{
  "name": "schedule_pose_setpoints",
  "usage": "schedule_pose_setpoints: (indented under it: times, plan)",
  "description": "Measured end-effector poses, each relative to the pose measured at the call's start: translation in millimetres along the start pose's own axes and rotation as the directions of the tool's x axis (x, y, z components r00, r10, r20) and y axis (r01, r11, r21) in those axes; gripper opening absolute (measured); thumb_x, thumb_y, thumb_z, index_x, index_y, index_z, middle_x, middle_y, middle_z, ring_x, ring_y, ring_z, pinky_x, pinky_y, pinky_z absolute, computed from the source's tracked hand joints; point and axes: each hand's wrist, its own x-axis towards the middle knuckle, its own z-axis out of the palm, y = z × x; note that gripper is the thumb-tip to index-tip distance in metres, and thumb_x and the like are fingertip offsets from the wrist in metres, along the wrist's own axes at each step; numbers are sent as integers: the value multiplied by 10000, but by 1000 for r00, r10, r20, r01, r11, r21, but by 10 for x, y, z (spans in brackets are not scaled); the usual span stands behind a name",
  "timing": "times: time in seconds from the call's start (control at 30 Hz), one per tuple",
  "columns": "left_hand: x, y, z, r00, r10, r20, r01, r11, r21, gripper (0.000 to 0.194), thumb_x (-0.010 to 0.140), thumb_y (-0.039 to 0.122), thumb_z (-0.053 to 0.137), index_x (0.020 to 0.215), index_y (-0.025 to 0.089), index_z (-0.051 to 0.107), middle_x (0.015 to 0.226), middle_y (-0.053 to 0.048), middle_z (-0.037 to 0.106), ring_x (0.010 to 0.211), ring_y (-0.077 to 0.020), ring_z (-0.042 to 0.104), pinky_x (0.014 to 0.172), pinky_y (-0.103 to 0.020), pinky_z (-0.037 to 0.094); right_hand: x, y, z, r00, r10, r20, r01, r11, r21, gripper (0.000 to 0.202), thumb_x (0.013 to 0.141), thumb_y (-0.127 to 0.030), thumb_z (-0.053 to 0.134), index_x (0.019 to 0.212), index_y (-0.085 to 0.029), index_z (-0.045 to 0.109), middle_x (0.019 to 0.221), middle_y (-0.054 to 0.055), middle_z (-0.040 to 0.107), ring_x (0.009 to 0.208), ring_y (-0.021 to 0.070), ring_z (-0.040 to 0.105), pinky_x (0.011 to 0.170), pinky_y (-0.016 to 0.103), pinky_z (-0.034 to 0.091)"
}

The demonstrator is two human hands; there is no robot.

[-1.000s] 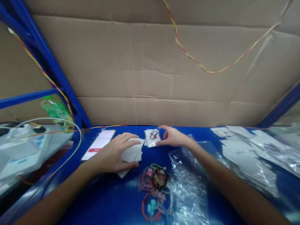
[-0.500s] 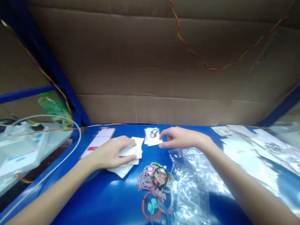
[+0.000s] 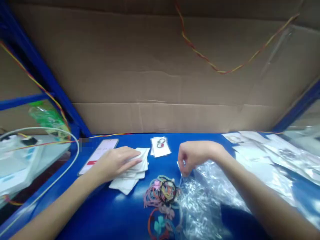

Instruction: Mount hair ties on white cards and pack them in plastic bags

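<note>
My left hand (image 3: 118, 163) lies over a fanned stack of white cards (image 3: 128, 185), its thumb and fingers stretched across the top. With its fingers pinched together, my right hand (image 3: 193, 156) holds the upper corner of a clear plastic bag (image 3: 200, 206). Between the hands and farther back is a small pile of cards (image 3: 160, 150), the top one bearing a dark hair tie with a red bit. Nearer to me sits a tangle of coloured hair ties (image 3: 166, 193). An orange hair tie (image 3: 150, 225) with a turquoise bow lies in front of it.
A phone (image 3: 100, 155) lies left of the white cards. Packed cards in clear bags (image 3: 265, 156) spread over the right side of the blue table (image 3: 100, 213). Cardboard (image 3: 162, 83) stands behind, with a red-yellow wire hanging across it. A white cable loops at left.
My right hand has left the small card pile, come toward me, and closed on the plastic bag's corner. My left hand stays on the cards. The view has shifted slightly.
</note>
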Motion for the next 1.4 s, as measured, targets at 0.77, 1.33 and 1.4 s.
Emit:
schedule_pose_setpoints:
  times: [0.77,1.33,1.4]
  plan:
    - [-121,718,201,930,-6,-367,-203,825,-528,582,997,363,532,1505,321,252,1488,-166,531,1321,-330,576,1059,-560,510,-134,-242,-87,699,-191,-689,623,635,457,195,877,-341,657,881,-196,526,856,64,761,600,146,709,354,163,377]
    - [-6,791,135,901,58,-430,-233,901,-366,170,914,167,692,1041,255,762,1055,-62,765,943,-198,733,818,-326,628,106,-226,95,748,-161,-644,561,672,483,436,784,-200,734,1169,-193,532,747,25,753,469,110,606,353,166,418]
    - [3,784,103,888,17,-459,-196,918,-345,124,910,198,701,958,274,787,1033,-56,723,929,-194,702,774,-318,622,166,-206,114,736,-107,-668,542,684,487,467,799,-218,732,1215,-193,521,706,11,733,452,112,593,355,175,417]
